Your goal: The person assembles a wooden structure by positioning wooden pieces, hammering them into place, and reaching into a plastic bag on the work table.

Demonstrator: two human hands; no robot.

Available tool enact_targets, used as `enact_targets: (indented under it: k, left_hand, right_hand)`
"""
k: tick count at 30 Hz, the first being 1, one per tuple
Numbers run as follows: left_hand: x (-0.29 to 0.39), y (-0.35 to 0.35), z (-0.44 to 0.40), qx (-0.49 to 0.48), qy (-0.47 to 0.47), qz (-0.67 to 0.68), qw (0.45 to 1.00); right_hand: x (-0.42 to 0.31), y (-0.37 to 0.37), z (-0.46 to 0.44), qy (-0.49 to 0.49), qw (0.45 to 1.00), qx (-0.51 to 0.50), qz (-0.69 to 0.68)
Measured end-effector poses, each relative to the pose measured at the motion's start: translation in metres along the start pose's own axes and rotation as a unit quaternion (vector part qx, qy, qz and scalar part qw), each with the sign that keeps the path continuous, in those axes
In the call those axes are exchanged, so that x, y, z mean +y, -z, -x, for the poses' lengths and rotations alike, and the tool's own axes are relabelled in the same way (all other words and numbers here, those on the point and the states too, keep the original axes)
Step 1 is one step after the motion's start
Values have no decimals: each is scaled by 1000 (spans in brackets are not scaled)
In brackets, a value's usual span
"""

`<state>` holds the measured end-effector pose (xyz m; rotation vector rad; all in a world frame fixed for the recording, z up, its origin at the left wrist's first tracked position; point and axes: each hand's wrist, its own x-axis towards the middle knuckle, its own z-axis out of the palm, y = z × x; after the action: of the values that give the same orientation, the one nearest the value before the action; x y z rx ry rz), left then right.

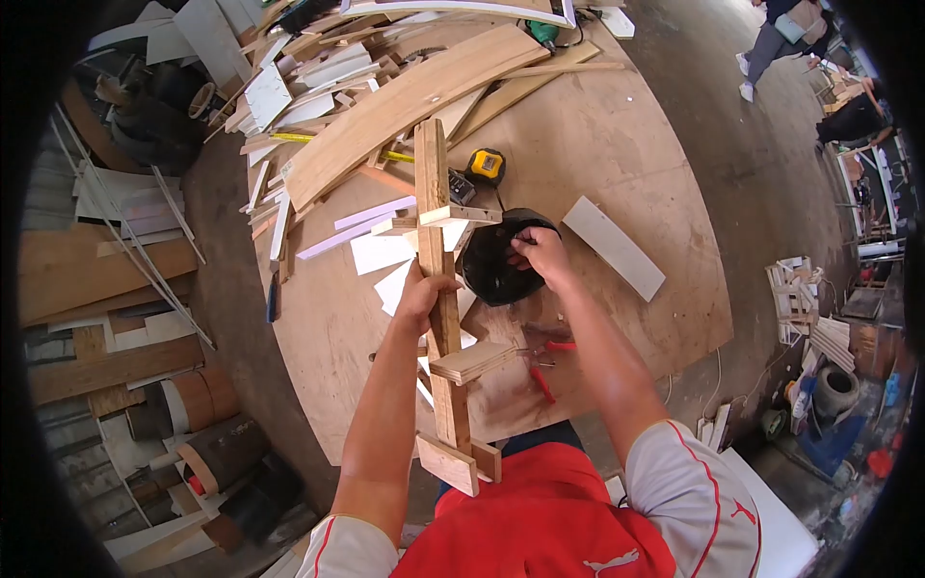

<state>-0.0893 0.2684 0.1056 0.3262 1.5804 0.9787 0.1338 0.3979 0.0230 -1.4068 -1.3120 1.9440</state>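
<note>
My left hand (424, 295) is wrapped round a long wooden post (446, 329) with short wood blocks fixed across it. The post's near end, with a block (448, 462) on it, is close to my body. My right hand (540, 252) is inside a round black container (501, 275), its fingers drawn together; what they hold, if anything, is too small to make out. Red-handled pliers (541, 371) lie right of the post. Beyond the container sits a yellow and black tape measure (487, 165).
A white board (614, 248) lies right of the container. A long plank (414, 111) and piled wood scraps (318, 77) cover the far left of the wooden table (665, 183). People (771, 43) are at the far right. More wood (116, 361) is stacked at left.
</note>
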Motion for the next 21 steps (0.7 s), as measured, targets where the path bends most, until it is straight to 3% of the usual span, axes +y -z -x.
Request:
enact_targets:
  k: [6, 9, 12, 15, 21]
  left_hand:
    - [4, -2, 15, 9, 15, -14, 1000]
    - [1, 3, 19, -4, 3, -8, 1000]
    - [-2, 5, 23, 15, -8, 14, 1000]
    - [-6, 8, 24, 7, -22, 21, 1000]
    - [-5, 4, 32, 8, -5, 15, 1000]
  right_hand:
    - [-9, 2, 15, -25, 992, -23, -118]
    - [5, 3, 7, 48, 993, 39, 96]
    - [22, 2, -1, 98, 971, 51, 214]
    - [28, -1, -4, 168, 880, 156, 416]
    - [22, -20, -7, 120, 867, 145, 462]
